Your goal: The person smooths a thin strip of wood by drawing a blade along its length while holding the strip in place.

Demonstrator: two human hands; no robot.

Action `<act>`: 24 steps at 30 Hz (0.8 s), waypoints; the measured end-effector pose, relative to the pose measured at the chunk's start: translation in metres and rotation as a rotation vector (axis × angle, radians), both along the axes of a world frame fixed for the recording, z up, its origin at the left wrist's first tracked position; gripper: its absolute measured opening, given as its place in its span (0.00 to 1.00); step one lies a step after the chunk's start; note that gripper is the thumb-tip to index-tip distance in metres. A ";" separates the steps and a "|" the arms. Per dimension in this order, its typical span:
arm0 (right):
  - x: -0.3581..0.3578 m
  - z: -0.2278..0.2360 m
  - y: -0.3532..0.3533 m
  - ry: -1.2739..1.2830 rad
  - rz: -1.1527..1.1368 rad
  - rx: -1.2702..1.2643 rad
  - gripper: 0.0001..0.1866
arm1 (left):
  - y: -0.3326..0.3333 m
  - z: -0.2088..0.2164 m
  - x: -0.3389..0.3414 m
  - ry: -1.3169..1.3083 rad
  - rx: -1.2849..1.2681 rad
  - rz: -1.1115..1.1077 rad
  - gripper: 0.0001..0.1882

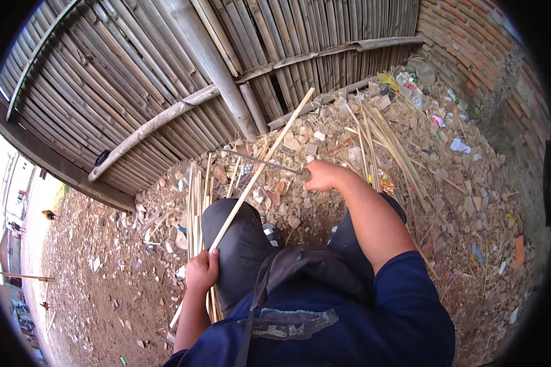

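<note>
A long pale bamboo strip [245,194] slants up and away across my left thigh. My left hand [201,272] is closed around its near part, thumb laid along it. The fingers of my right hand [326,175] are wrapped round the handle of a long thin-bladed knife [286,167]. Its dark blade points left and crosses the strip about midway along; whether the edge bites into the bamboo cannot be made out. More thin bamboo strips [194,211] stand bunched beside my left leg.
Another bundle of split strips [390,139] lies beyond my right knee. A bamboo slat wall [134,79] rises ahead, and a brick wall [471,37] stands at the far right. Stones, rubble and plastic litter [460,145] cover the dirt ground. A dark bag [315,269] rests at my lap.
</note>
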State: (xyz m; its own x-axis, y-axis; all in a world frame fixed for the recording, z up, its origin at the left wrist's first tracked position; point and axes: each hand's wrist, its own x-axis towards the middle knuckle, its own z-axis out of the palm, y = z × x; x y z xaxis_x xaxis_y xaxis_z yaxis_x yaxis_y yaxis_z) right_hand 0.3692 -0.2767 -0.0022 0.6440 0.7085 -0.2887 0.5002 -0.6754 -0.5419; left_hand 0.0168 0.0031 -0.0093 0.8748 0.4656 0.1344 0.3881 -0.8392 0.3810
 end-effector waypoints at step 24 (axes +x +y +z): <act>-0.001 -0.010 0.000 -0.007 0.004 0.118 0.20 | 0.001 -0.008 0.000 -0.062 0.014 -0.029 0.25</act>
